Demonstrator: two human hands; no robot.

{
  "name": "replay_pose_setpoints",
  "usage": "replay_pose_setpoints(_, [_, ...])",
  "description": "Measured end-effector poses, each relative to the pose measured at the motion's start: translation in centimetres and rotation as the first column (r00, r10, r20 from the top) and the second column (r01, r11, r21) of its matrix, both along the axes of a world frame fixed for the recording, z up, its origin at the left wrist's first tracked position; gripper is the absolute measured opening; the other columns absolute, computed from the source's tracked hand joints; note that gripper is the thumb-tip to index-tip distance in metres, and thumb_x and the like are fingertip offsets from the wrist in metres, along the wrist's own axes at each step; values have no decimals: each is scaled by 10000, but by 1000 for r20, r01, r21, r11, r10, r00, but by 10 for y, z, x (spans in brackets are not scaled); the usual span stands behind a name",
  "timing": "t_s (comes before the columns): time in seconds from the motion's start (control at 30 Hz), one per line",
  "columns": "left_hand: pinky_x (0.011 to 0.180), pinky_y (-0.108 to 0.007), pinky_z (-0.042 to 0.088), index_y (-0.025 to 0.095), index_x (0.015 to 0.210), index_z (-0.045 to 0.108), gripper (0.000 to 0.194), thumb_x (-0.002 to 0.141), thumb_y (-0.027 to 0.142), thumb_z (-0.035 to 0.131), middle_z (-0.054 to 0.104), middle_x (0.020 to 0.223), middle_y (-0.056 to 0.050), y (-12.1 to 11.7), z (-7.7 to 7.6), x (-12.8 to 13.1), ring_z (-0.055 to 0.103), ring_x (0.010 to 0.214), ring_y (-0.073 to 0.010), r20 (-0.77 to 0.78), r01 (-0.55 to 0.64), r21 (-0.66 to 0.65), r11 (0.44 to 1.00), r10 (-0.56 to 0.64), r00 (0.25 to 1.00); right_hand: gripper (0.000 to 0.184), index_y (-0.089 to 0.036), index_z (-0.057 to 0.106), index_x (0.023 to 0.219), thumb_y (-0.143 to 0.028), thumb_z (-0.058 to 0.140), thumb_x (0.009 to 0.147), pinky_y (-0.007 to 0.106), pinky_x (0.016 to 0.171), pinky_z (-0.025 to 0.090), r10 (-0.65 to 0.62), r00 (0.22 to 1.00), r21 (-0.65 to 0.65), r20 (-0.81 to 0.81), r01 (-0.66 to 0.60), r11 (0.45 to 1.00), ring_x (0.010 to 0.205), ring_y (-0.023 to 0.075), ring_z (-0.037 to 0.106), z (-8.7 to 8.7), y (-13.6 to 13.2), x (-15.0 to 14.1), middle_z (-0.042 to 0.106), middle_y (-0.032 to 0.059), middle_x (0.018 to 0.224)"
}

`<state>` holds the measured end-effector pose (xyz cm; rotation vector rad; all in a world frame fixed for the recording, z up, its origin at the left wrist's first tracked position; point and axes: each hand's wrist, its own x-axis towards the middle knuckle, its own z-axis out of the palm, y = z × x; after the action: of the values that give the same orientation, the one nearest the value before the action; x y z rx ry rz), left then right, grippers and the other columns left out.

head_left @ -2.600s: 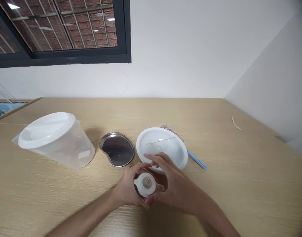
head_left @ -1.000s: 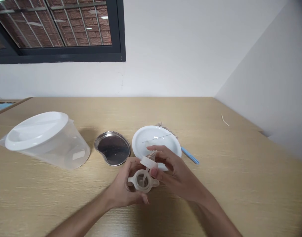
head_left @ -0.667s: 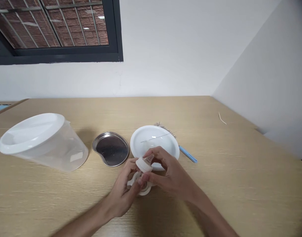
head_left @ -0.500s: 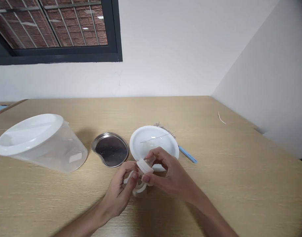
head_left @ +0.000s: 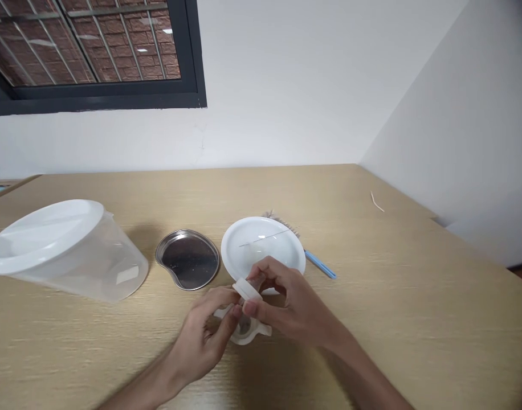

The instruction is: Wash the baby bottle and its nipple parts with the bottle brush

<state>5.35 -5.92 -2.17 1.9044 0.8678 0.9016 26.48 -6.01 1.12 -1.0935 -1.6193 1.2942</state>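
On the pale wooden tabletop [head_left: 393, 319], beside a round white plate [head_left: 261, 239], we pinch a white plastic collar [head_left: 246, 289] in our closed right hand [head_left: 297, 313] while our curled left hand [head_left: 196, 344] meets a white two-handled plastic ring [head_left: 248, 337], its grip unclear.

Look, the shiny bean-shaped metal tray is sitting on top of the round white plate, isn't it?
Not quite: the shiny bean-shaped metal tray is not on the round white plate. It sits beside it, to the plate's left, on the light wooden table. The head camera view shows this.
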Motion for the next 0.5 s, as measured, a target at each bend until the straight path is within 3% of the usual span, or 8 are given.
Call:
replay_pose_setpoints(0.2, [754, -230, 553, 174, 992, 722, 206, 1016, 267, 540, 779, 915, -62, 1, -1, 1, 709, 804, -163, -18, -75, 112, 991, 77, 997, 415, -192, 569, 973, -555, 745, 876, 250, 646, 441, 13, 998, -57, -69, -17, 998, 727, 108, 528, -4, 3, 4, 599, 2, 865])
replay_pose_setpoints(0.5, [745, -201, 557, 188, 994, 720, 168, 1006, 253, 565, 781, 881, -32, -1, -4, 3, 727, 800, -142, -5, -96, 124, 988, 97, 995, 405, -191, 550, 910, -572, 686, 922, 252, 610, 316, 38, 987, -125, -155, -57, 991, 693, 98, 424, -7, 7, 8, 509, -24, 800])
